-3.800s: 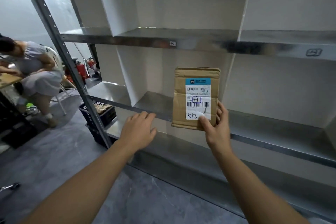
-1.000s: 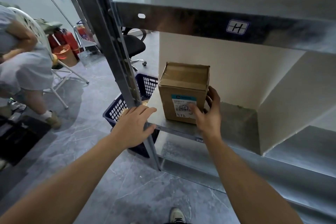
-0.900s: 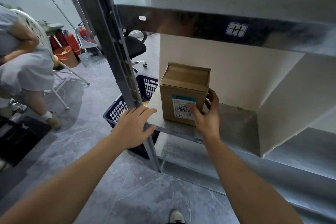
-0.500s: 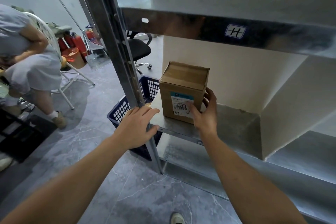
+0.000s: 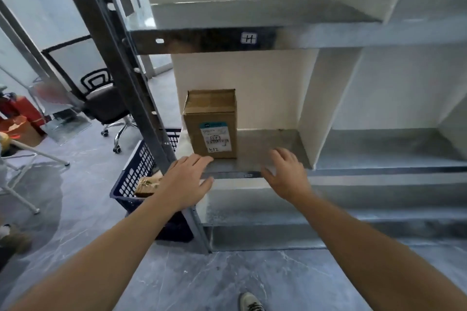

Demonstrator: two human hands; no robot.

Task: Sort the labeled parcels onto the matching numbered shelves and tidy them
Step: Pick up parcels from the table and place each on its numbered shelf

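The cardboard parcel (image 5: pixel 211 124) is standing upright near the front left corner of the metal shelf (image 5: pixel 267 146), its white label facing outward. The left hand (image 5: pixel 185 179) is lying flat on the shelf's front edge, fingers straight, fingertips just beside the parcel's base. The right hand (image 5: pixel 285 174) is reaching over the front edge with relaxed, spread fingers, holding nothing. A blue basket (image 5: pixel 134 177) is sitting on the floor to the left.
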